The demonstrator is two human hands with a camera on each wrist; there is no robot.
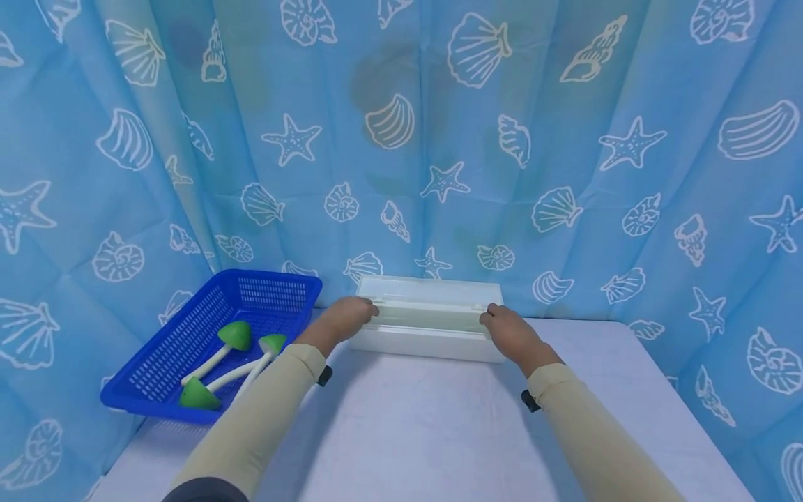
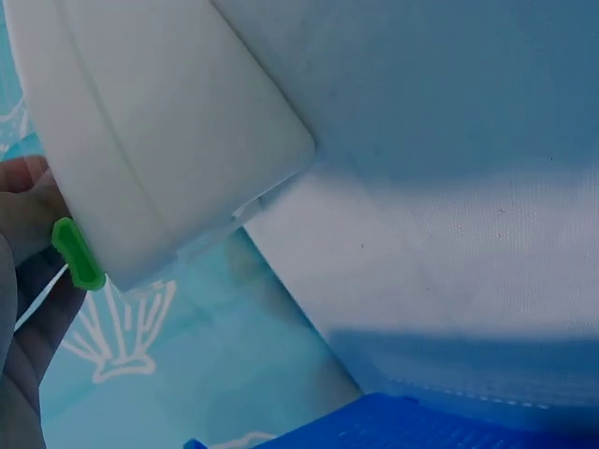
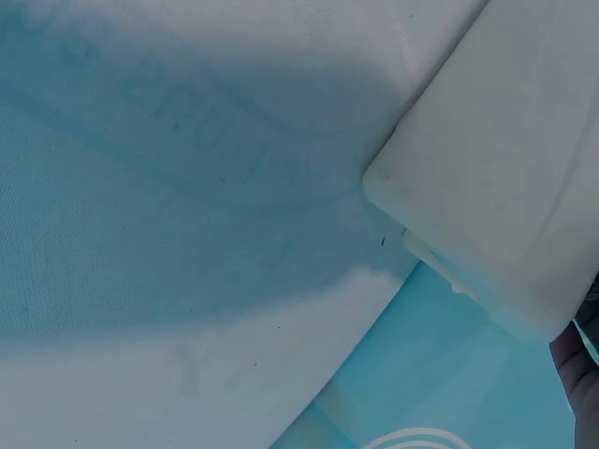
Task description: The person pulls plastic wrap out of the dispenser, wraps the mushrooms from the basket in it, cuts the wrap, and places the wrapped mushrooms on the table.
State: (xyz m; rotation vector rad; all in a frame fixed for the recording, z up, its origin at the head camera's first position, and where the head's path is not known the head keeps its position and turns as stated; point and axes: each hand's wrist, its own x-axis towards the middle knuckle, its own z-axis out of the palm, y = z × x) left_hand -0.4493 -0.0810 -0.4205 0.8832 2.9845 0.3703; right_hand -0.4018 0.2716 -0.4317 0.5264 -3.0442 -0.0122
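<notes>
A long white box (image 1: pixel 426 345) stands at the table's far edge, its top open and its lid (image 1: pixel 433 288) raised at the back. My left hand (image 1: pixel 346 318) grips the box's upper left end with curled fingers. At the upper right end, my right hand (image 1: pixel 509 333) holds the box the same way. In the left wrist view, a green latch (image 2: pixel 78 253) sticks out from the box's end, right beside the left fingers. Only a few fingers (image 3: pixel 573 365) show in the right wrist view, at the box's corner.
A blue plastic basket (image 1: pixel 141 359) rests on the left side of the table, tilted in view. Inside it lie several green-capped mushrooms (image 1: pixel 235 335) with white stems. A white cloth covers the table (image 1: pixel 433 432). Behind hangs a blue curtain (image 1: pixel 376 181) with shell prints.
</notes>
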